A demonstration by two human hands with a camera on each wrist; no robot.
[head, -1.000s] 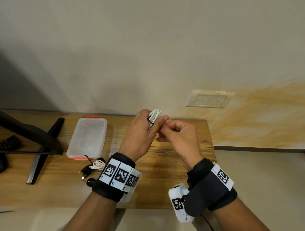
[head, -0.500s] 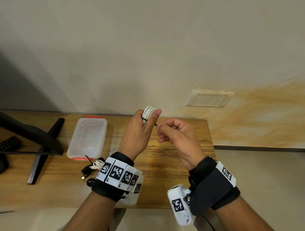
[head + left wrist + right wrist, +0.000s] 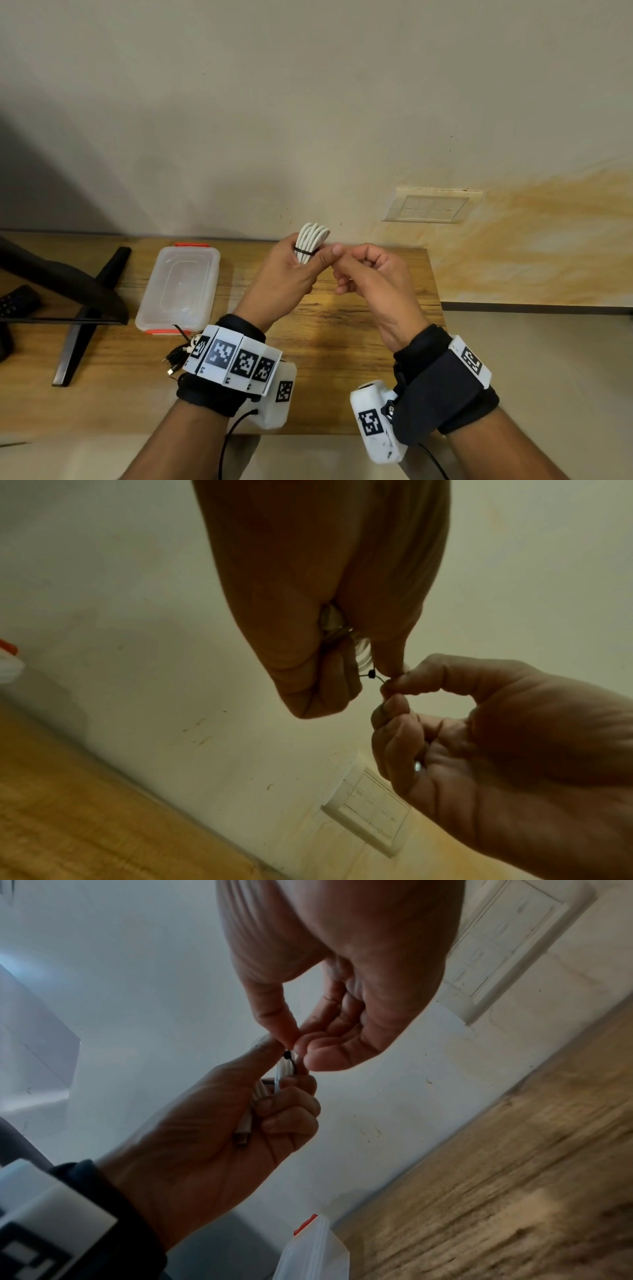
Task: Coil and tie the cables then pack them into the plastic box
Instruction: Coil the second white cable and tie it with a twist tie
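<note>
A coiled white cable (image 3: pixel 311 242) stands upright in my left hand (image 3: pixel 291 274), whose fingers and thumb curl round it above the wooden table (image 3: pixel 359 342). A thin black tie (image 3: pixel 304 253) rings the coil. My right hand (image 3: pixel 356 274) pinches the tie's loose end (image 3: pixel 379 680) between thumb and forefinger, right beside the left thumb. In the right wrist view the cable's metal plug (image 3: pixel 242 1137) lies in the left palm. The clear plastic box (image 3: pixel 180 287) with orange clips lies on the table, left of both hands.
A small heap of black and white cables (image 3: pixel 181 353) lies in front of the box, partly behind my left wristband. A black monitor stand (image 3: pixel 82 308) and a remote (image 3: pixel 17 301) occupy the table's left end. The wall with a switch plate (image 3: pixel 430 209) is close behind.
My left hand has tilted, so the coil now stands more upright with the black tie showing. The right hand drew back a little, then closed in again on the tie's end.
</note>
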